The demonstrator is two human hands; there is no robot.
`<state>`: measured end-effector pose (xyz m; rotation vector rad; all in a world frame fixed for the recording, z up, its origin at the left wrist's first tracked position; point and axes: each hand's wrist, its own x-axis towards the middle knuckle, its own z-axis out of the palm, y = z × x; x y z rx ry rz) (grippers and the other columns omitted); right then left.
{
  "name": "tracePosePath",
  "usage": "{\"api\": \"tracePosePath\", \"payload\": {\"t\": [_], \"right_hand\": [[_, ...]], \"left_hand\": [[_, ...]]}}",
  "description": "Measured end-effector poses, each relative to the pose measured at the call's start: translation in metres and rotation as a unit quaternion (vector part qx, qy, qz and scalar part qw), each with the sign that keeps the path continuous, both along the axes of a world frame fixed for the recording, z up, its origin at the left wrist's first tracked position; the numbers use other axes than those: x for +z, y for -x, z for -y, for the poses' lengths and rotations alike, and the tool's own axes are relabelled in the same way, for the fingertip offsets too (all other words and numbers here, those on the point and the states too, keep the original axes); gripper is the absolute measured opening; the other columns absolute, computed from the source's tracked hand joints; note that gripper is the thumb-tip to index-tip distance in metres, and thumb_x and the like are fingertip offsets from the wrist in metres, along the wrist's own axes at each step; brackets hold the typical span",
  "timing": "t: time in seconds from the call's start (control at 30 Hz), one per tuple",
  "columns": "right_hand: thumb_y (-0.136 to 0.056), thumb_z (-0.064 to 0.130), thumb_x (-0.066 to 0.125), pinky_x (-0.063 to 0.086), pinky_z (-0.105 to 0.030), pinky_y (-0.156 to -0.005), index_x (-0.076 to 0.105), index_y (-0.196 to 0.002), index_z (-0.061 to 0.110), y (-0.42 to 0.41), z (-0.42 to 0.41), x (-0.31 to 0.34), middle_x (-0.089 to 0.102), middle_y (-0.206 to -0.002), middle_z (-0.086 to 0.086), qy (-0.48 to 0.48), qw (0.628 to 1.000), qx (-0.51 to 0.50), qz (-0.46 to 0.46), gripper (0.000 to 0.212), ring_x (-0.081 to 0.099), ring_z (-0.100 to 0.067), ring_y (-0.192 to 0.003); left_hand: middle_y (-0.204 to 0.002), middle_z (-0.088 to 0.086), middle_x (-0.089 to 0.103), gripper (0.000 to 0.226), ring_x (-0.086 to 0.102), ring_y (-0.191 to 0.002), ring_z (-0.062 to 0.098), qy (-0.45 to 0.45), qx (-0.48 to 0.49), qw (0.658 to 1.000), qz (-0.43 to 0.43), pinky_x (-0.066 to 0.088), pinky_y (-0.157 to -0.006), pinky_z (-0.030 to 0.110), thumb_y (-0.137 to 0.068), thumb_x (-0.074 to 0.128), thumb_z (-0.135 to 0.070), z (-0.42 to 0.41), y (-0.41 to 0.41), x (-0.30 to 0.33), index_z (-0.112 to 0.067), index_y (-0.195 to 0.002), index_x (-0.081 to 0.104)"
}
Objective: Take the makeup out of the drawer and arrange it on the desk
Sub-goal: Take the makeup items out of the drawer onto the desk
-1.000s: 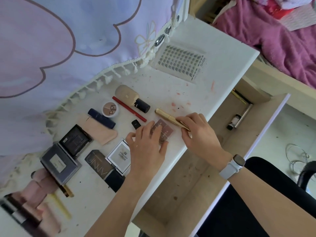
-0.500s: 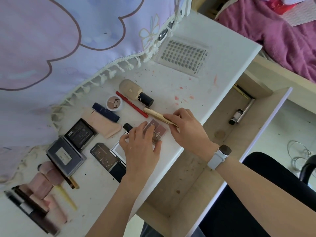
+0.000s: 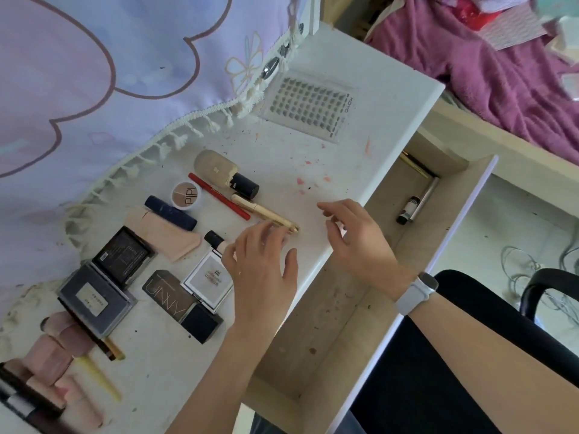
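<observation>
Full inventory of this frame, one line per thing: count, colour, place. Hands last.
desk: 1, white, stained, centre
drawer: 1, light wood, open, right of desk
lash tray: 1, clear with dark lashes, far desk end
foundation bottle: 1, beige with black cap, lying mid-desk
red pencil: 1, red, beside the bottle
gold tube: 1, gold, beside the pencil
round pot: 1, brown tones, left of pencil
navy tube: 1, navy, below the pot
white compact: 1, white, square, by left hand
UNNY palette: 1, brown, left of compact
tube in drawer: 1, black and white, far drawer end
watch: 1, white strap, right wrist
left hand: open, over the desk edge
right hand: open, empty, above the desk edge
</observation>
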<state>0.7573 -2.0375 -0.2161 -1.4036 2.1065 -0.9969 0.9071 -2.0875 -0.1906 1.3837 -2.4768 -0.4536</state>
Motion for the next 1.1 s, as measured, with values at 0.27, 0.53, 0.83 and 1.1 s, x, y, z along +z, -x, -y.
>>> {"api": "tracePosePath", "payload": {"t": [0.27, 0.53, 0.83, 1.1], "right_hand": [[-0.092, 0.004, 0.043, 0.041, -0.034, -0.087, 0.056, -0.121, 0.004, 0.1, -0.058, -0.032, 0.059, -0.115, -0.015, -0.173, 0.972, -0.129, -0.091, 0.032, 0.054, -0.03, -0.107], [-0.083, -0.005, 0.042, 0.041, -0.039, -0.085, 0.054, -0.111, 0.002, 0.206, -0.02, -0.059, 0.054, -0.112, -0.016, -0.392, 0.874, -0.009, -0.285, 0.031, 0.049, -0.033, -0.11], [-0.088, 0.0, 0.039, 0.041, -0.042, -0.091, 0.04, -0.127, -0.002, 0.217, 0.012, -0.096, 0.044, -0.124, -0.024, -0.368, 0.913, 0.001, -0.176, 0.04, 0.047, -0.039, -0.115], [-0.089, 0.001, 0.042, 0.042, -0.036, -0.07, 0.059, -0.103, -0.002, 0.219, 0.028, -0.106, 0.055, -0.112, -0.022, -0.351, 0.917, -0.016, -0.19, 0.022, 0.056, -0.039, -0.101]], "left_hand": [[-0.118, 0.006, 0.056, 0.03, 0.052, -0.109, 0.018, -0.209, -0.16, 0.957, -0.123, 0.042, -0.091, 0.022, -0.091, 0.051, -0.007, -0.048, 0.096, -0.02, -0.009, -0.12, 0.057], [-0.132, 0.013, 0.044, 0.039, 0.039, -0.124, 0.028, -0.383, -0.142, 0.913, 0.011, 0.03, -0.102, 0.033, -0.094, 0.04, -0.009, -0.041, 0.199, -0.114, -0.004, -0.132, 0.042], [-0.133, 0.016, 0.042, 0.039, 0.034, -0.126, 0.035, -0.385, -0.12, 0.912, 0.072, 0.03, -0.104, 0.045, -0.093, 0.039, -0.018, -0.044, 0.269, -0.154, -0.008, -0.131, 0.039], [-0.11, 0.021, 0.062, 0.029, 0.055, -0.104, 0.036, -0.459, -0.05, 0.886, 0.04, 0.044, -0.086, 0.037, -0.096, 0.04, -0.018, -0.043, 0.265, -0.154, 0.0, -0.107, 0.06]]}}
